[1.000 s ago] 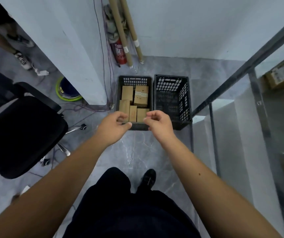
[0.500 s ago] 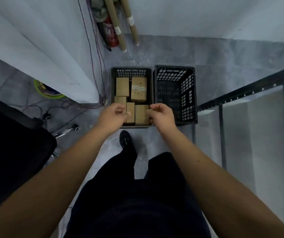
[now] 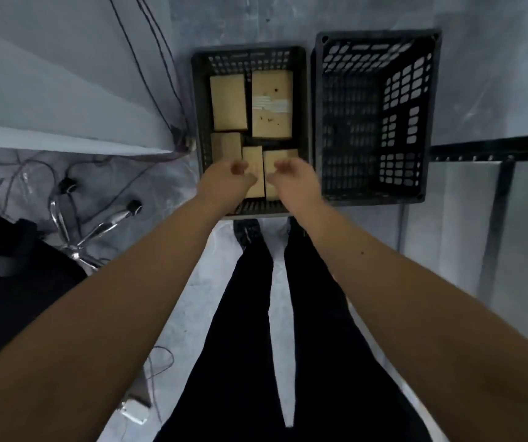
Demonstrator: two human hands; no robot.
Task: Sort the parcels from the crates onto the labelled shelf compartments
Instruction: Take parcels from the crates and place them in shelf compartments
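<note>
A dark plastic crate [image 3: 198, 100] stands on the floor ahead of me with several brown cardboard parcels lying flat in it. The largest parcel [image 3: 271, 103] has a white label. Beside it to the right is a second dark crate [image 3: 374, 36] with no parcels visible inside. My left hand [image 3: 224, 181] and my right hand [image 3: 294, 180] hover over the near end of the left crate, fingers curled and apart, above two narrow parcels [image 3: 254, 169]. Neither hand grips anything.
A black office chair [image 3: 7, 282] with a chrome base stands at the left, with cables on the grey floor around it. A white wall corner [image 3: 96, 90] is left of the crates. The metal shelf frame [image 3: 495, 151] rises at the right. My legs are below.
I have stepped closer to the crates and tilted my view downward. Both hands have moved forward over the left crate's near parcels, and their fingers have spread a little.
</note>
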